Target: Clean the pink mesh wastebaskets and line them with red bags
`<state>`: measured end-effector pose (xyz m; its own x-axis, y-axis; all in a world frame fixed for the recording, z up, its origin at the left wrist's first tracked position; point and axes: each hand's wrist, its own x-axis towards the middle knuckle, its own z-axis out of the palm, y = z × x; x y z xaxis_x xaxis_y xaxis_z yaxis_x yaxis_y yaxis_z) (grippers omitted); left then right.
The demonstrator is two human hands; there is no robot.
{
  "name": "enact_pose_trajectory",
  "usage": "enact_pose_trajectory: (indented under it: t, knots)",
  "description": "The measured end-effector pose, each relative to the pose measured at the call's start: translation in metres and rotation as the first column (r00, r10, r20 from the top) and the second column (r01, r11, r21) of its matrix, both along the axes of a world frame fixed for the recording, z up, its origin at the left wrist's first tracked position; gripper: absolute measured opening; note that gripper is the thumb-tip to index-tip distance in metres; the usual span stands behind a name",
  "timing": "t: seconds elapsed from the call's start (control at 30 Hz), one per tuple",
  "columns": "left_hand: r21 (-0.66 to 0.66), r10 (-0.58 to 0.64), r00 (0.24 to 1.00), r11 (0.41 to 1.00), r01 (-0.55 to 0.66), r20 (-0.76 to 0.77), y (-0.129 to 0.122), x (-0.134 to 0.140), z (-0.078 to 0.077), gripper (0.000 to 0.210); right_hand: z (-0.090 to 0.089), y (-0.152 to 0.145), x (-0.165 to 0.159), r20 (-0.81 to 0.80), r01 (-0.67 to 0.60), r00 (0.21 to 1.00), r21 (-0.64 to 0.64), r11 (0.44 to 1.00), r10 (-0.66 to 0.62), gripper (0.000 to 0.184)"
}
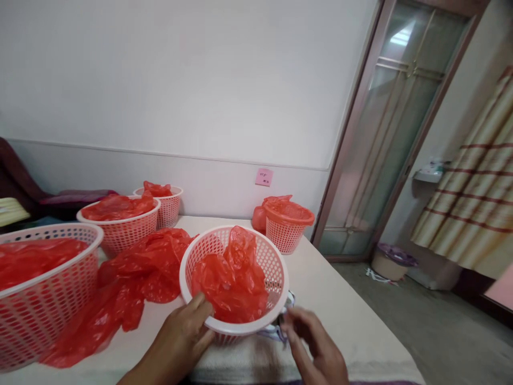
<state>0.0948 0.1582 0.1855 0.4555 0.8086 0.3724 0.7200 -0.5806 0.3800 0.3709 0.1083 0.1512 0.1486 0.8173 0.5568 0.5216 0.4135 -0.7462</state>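
A pale pink perforated plastic basket (276, 251) stands in front of me, its opening tilted toward me. Inside lies a crumpled red plastic bag (232, 278). My left hand (180, 334) is closed on the basket's near left rim, thumb outside and fingers over the edge. At the near right side, my right hand (315, 347) has its fingers curled, with the fingertips together at a small white and purple item (274, 332) partly under the basket. That item's kind is unclear, and the fingertips are slightly blurred.
Loose red bags (148, 267) lie on the white table (340, 299) to the left. Several more baskets hold red bags, including a large near-left basket (52, 305) and a red-lined basket (286, 230) at the back right. A bin (390, 262) stands on the floor.
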Motion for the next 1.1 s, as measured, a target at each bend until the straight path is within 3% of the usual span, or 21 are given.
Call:
enact_pose_trajectory:
  t: [0.07,0.13,0.2,0.3,0.37,0.43,0.5,0.57,0.7,0.77,0.9,1.1]
  knots:
    - [0.035,-0.001,0.999,0.999,0.003,-0.038,-0.007,0.000,-0.003,0.012,0.043,0.021,-0.004,0.108,-0.054,0.993,-0.028,0.998,0.057,0.048]
    - [0.085,-0.014,0.997,0.996,0.021,-0.079,-0.014,0.001,-0.005,0.011,0.070,0.039,-0.018,0.222,-0.107,0.965,-0.146,0.983,0.138,0.076]
    - [0.119,-0.036,0.995,0.992,0.048,-0.097,-0.019,0.001,-0.005,0.010,0.080,0.052,-0.038,0.359,-0.151,0.904,-0.245,0.958,0.234,0.094]
    - [0.122,-0.057,0.994,0.990,0.067,-0.090,-0.022,0.000,-0.003,0.014,0.077,0.061,-0.072,0.540,-0.156,0.765,-0.375,0.914,0.352,0.105]
    - [0.101,-0.048,0.996,0.993,0.055,-0.074,-0.024,-0.002,-0.002,0.015,0.073,0.066,-0.088,0.583,-0.156,0.678,-0.480,0.863,0.447,0.090]
    - [0.074,-0.031,0.998,0.997,0.035,-0.058,-0.026,-0.004,0.001,0.015,0.072,0.074,-0.098,0.552,-0.183,0.636,-0.571,0.800,0.539,0.049]
    - [0.045,-0.009,0.999,0.999,0.011,-0.051,-0.029,-0.005,0.004,0.015,0.072,0.085,-0.101,0.475,-0.233,0.652,-0.615,0.753,0.590,0.010]
    - [0.010,0.001,0.999,1.000,-0.001,-0.054,-0.033,-0.005,0.008,0.016,0.073,0.097,-0.100,0.373,-0.286,0.714,-0.618,0.732,0.593,0.017]
    - [-0.125,-0.010,0.999,0.992,0.004,-0.042,-0.037,-0.005,0.019,0.013,0.085,0.120,-0.092,0.040,-0.405,0.862,-0.545,0.734,0.506,0.010]
    - [-0.175,0.024,0.999,0.984,-0.030,-0.035,-0.035,-0.006,0.024,0.010,0.097,0.132,-0.087,-0.156,-0.456,0.886,-0.463,0.760,0.437,0.010]
    - [-0.190,0.055,0.998,0.980,-0.056,-0.009,-0.028,-0.008,0.026,0.013,0.138,0.152,-0.078,-0.451,-0.460,0.833,-0.245,0.854,0.319,0.012]
    - [-0.141,0.054,0.999,0.989,-0.054,-0.009,-0.019,-0.008,0.014,0.009,0.231,0.162,-0.048,-0.655,-0.309,0.693,0.111,0.945,0.303,0.009]
